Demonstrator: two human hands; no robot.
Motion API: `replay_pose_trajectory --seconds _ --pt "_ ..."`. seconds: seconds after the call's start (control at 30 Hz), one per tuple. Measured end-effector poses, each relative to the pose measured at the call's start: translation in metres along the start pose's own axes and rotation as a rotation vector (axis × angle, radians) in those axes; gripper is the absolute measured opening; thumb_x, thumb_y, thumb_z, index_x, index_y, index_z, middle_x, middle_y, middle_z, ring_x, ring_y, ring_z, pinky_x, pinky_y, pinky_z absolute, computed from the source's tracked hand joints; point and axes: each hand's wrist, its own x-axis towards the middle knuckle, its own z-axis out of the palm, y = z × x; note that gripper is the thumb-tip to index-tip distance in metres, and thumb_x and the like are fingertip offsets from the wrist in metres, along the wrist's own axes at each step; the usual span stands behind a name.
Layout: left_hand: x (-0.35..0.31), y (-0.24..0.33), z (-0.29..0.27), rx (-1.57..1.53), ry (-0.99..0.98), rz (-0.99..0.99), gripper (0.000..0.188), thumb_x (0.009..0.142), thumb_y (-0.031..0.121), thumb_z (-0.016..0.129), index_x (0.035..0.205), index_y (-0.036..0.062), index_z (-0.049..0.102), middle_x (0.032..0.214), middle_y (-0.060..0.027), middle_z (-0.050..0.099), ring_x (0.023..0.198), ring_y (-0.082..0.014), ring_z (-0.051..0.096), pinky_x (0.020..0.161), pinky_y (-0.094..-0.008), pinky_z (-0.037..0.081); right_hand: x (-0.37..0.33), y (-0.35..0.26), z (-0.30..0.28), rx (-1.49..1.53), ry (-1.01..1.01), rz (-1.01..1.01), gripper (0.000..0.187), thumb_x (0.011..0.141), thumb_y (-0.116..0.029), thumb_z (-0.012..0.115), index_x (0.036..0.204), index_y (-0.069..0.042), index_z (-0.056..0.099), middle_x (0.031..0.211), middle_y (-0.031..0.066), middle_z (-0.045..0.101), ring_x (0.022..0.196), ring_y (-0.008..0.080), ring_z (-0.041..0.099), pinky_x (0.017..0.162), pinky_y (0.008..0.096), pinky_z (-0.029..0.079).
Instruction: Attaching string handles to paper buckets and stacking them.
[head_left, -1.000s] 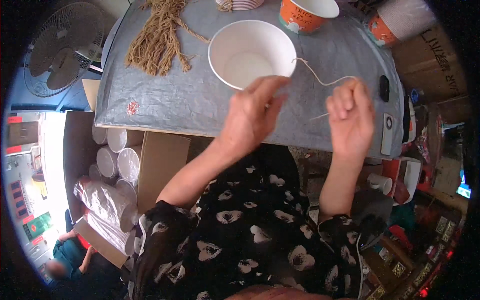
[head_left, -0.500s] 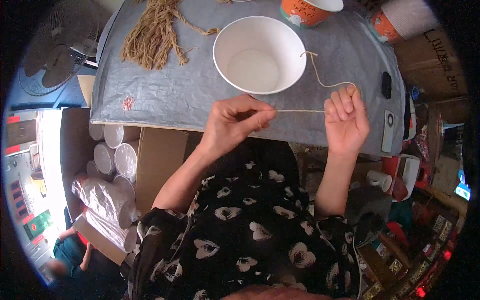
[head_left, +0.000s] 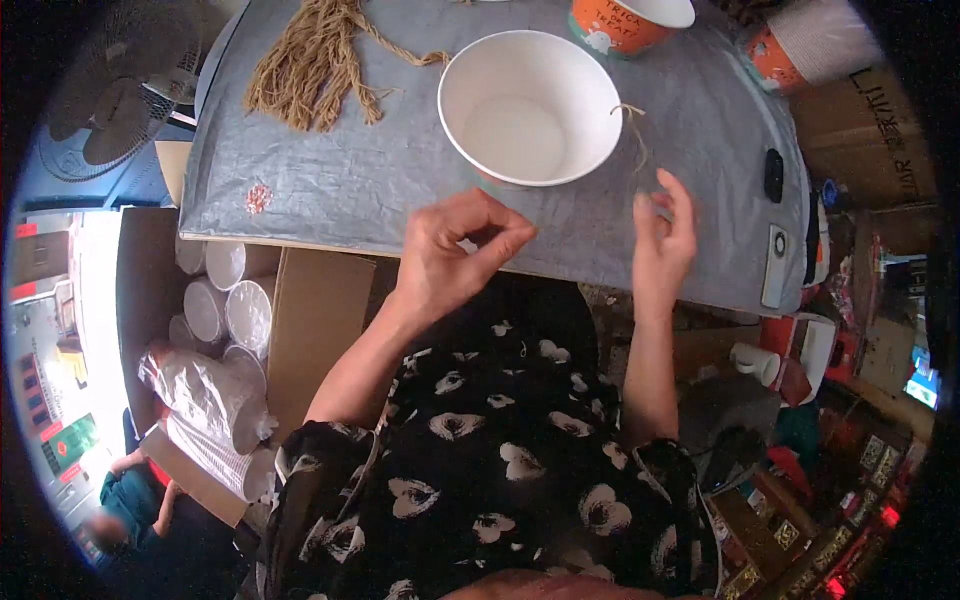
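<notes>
A white paper bucket [head_left: 528,110] stands tilted toward me at the table's middle, its inside bare. From its right rim hangs a thin tan string [head_left: 640,145], threaded through the edge. Just below that string is my right hand [head_left: 665,240], thumb and fingers apart, slightly blurred; no held thing shows in it. My left hand [head_left: 455,250] is in front of the bucket, thumb and forefinger pinched together. Whatever is in that pinch is too small to make out. Left of the bucket lies a bundle of tan strings [head_left: 315,75], one strand reaching toward the rim.
An orange printed bucket [head_left: 620,30] stands behind, and a stack of buckets [head_left: 820,45] lies at the far right. A black object [head_left: 773,175] and a white remote-like device [head_left: 775,265] rest near the right edge. Wrapped white buckets [head_left: 215,400] fill a carton at left.
The string that was stretched between my hands now hangs bunched by the rim. My right hand has opened and shifted slightly left; my left hand moved slightly left. The bucket shifted slightly right.
</notes>
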Motion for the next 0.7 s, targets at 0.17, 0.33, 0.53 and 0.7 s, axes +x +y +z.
replay_pose_trajectory --seconds 0.17,0.33,0.53,0.7 --pt "-0.004 0.0 0.008 0.103 -0.07 0.098 0.006 0.085 0.005 0.077 0.087 0.0002 0.074 0.08 -0.0062 0.069 0.068 -0.0109 0.065 0.059 -0.0261 0.052 -0.032 -0.036 0.004 0.174 -0.342 -0.133 0.028 0.098 -0.011 0.058 0.124 -0.002 0.062 0.124 0.0119 0.064 0.099 0.0174 0.062 0.081 0.0292 0.051" --pt "-0.005 0.004 0.009 0.123 -0.082 0.138 0.007 0.084 0.007 0.078 0.087 0.0011 0.075 0.077 -0.0072 0.068 0.064 -0.013 0.065 0.057 -0.0277 0.052 -0.048 -0.041 0.005 0.503 -0.773 0.258 0.028 0.103 -0.02 0.056 0.118 0.002 0.063 0.082 0.0011 0.063 0.071 0.0082 0.056 0.065 0.0237 0.046" --pt "-0.005 0.001 0.005 0.114 -0.162 0.036 0.007 0.084 0.005 0.077 0.09 0.0009 0.076 0.084 -0.0089 0.07 0.074 -0.0139 0.068 0.064 -0.0271 0.055 -0.055 -0.023 0.007 0.705 -0.647 0.448 0.019 0.098 -0.018 0.064 0.099 0.0 0.065 0.074 -0.0017 0.058 0.065 0.0055 0.05 0.06 0.0215 0.041" --pt "0.002 0.015 -0.01 0.272 -0.055 0.256 0.01 0.083 0.004 0.078 0.093 0.004 0.075 0.088 -0.0076 0.071 0.072 -0.014 0.066 0.06 -0.0256 0.054 -0.015 -0.018 -0.006 0.561 -0.366 0.389 0.015 0.092 -0.017 0.071 0.096 -0.003 0.072 0.071 -0.0049 0.058 0.062 0.0044 0.048 0.056 0.0206 0.037"
